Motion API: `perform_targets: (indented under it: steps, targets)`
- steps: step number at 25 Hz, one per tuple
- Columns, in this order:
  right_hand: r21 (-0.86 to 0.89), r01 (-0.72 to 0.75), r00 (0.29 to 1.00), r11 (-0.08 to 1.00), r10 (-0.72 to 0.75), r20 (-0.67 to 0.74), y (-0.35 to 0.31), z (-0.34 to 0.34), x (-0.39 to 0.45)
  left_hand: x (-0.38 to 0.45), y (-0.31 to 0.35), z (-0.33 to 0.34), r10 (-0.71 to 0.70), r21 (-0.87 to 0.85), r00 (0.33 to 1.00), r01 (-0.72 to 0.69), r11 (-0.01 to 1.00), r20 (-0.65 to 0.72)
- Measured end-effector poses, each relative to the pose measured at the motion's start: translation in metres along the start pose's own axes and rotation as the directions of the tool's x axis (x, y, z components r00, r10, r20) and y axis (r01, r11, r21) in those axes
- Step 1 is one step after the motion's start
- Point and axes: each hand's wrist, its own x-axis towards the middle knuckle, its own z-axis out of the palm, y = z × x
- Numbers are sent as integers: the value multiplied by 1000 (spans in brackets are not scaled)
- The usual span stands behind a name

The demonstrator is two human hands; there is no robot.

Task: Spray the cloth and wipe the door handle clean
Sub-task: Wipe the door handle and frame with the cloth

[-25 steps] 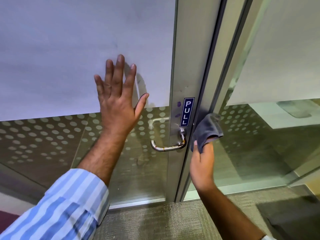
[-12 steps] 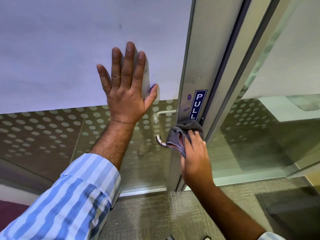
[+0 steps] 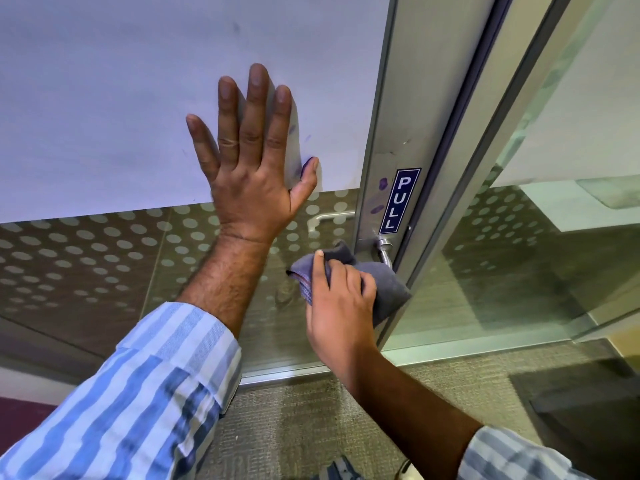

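Under right hand [image 3: 341, 303] gripping cloth [image 3: 388, 289], door handle [image 3: 385, 250] mostly hidden; left hand [image 3: 254, 174] flat, splayed.

Left hand [image 3: 251, 174] flat on door panel [image 3: 104, 98], fingers spread, up-left of door handle [image 3: 385, 250]. Right hand [image 3: 337, 306] below and right of it, wrapped over cloth [image 3: 384, 285]. Cloth sits on the handle lever, covers most of it; only the handle neck shows, above-right of cloth. PULL sticker [image 3: 399, 200] on door frame stile [image 3: 408, 98], directly above handle. Glass side panel [image 3: 519, 271] right of stile. Carpet floor [image 3: 311, 427] below door, btwn both forearms.
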Motion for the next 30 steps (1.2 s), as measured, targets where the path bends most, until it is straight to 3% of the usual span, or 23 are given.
perform_targets:
  steps: [3,8,10,18,21,23,25,27,29,30]
  targets:
    - [-9,32,999,999,-32,4,-7,4,8,0,0,0,6,-8,1000,-6,1000,-12]
    - [22,317,947,948,-315,-62,51,6,12,1,-1,-2,5,-12,1000,-5,1000,-7]
    - [83,372,927,924,-365,-87,77,5,12,1,-1,-2,7,-13,1000,-7,1000,0]
    - [371,366,929,853,-315,-194,135,-1,5,3,0,-6,9,1,1000,-9,1000,7]
    - [510,244,966,825,-162,-201,147,-11,-13,2,0,-6,10,0,1000,-10,1000,6]
    - [708,17,981,706,125,-148,151,-17,-33,2,0,-7,11,-4,1000,-11,1000,-2]
    - [875,-190,881,445,470,-47,150,-16,-47,3,0,-6,13,4,1000,-13,1000,-4]
    - [940,-233,750,250,661,10,148,-14,-45,3,0,-6,11,9,1000,-11,1000,2]
    - [926,-262,737,270,676,11,138,-14,-32,3,1,-7,6,5,1000,-6,1000,9]
    - [893,-262,786,366,618,-22,128,-13,-24,3,0,-7,5,3,1000,-5,1000,12]
